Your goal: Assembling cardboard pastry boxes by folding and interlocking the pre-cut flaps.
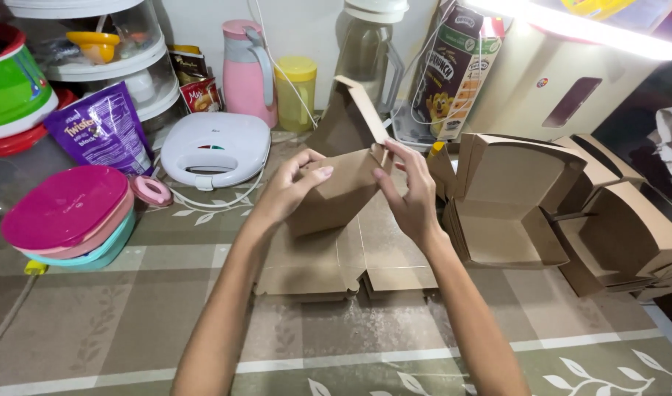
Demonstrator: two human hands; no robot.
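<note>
While both hands, left hand and right hand, pinch the half-folded cardboard box between them above the flat blanks on the desk, uneven pressure could probably crease or tear its raised flap.

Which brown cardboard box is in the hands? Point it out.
The half-folded box at centre, raised off the table between the left hand and right hand. The flat blanks lie beneath it; the folded boxes sit untouched at right.
</note>
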